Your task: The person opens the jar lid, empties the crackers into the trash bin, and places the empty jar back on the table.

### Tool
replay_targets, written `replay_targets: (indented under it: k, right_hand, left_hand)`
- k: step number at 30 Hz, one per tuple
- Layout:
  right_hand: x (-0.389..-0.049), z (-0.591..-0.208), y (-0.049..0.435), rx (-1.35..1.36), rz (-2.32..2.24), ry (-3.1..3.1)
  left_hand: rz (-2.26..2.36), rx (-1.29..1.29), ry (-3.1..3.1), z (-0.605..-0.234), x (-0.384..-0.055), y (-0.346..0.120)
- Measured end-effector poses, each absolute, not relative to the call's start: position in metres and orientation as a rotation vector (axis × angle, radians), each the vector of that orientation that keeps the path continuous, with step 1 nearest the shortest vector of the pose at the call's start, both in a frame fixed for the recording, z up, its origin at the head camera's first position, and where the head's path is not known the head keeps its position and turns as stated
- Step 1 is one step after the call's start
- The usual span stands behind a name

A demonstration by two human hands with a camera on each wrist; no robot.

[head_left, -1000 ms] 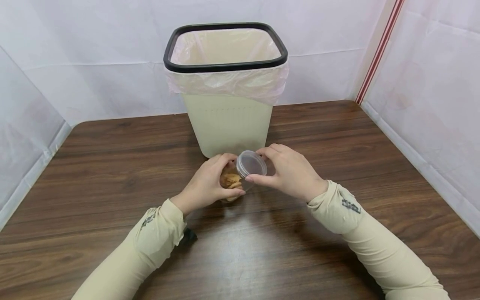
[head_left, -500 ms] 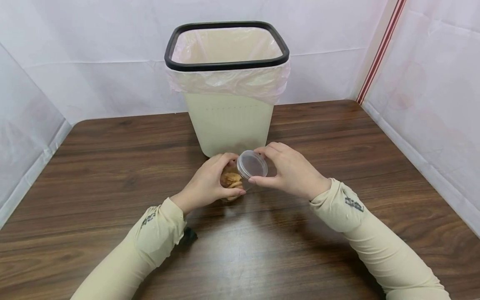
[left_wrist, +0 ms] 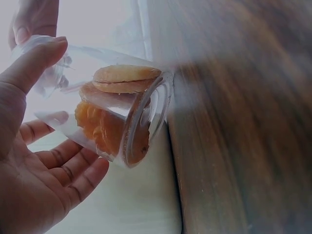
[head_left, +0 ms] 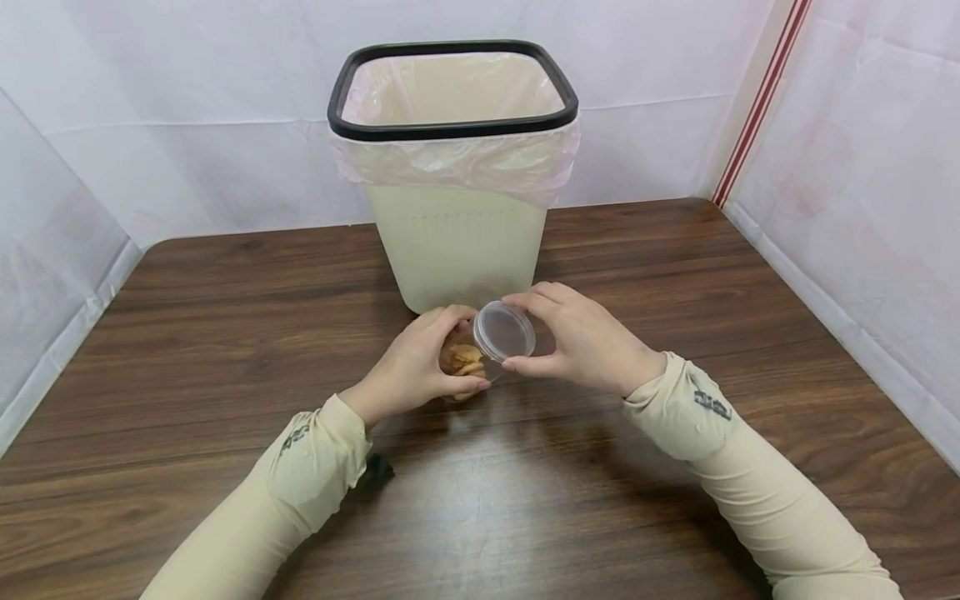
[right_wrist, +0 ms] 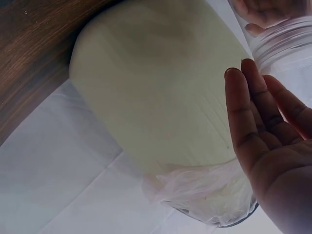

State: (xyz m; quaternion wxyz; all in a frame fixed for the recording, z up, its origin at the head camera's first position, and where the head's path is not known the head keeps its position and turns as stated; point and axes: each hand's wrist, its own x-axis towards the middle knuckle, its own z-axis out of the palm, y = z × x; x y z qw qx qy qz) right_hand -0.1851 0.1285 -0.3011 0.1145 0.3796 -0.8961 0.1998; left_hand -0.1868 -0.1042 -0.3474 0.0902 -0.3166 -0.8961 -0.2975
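A clear plastic jar [left_wrist: 117,109] holds several golden biscuits [head_left: 463,360], stacked near its base. My left hand [head_left: 415,364] grips the jar from the left, thumb on the near side and fingers on the far side. At the jar's top is a round, see-through lid [head_left: 505,331], tilted up to the right. My right hand [head_left: 577,342] curves round the lid's right side, its thumb at the lower edge and its fingertips at the upper edge. In the right wrist view its fingers [right_wrist: 239,102] lie beside the ringed top; the thumb is out of sight there.
Just behind the jar stands a cream bin [head_left: 461,242] with a black rim and a pale pink liner [head_left: 457,162]. The brown wooden table [head_left: 187,333] reaches white sheet walls [head_left: 187,167] at the back and sides. A small dark object [head_left: 377,472] shows beside the left sleeve.
My right thumb has slid slightly to the right along the lid's lower edge, and that hand has shifted a little right. My left hand and the jar have stayed nearly still.
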Motion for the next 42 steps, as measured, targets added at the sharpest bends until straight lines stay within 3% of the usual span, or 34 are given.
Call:
replay_targets:
  k: [42]
  right_hand:
    - [-0.1898, -0.2974, 0.1376, 1.332, 0.559, -2.570]
  left_hand:
    - [-0.886, -0.991, -2.653, -0.3466, -0.1880, -0.1045]
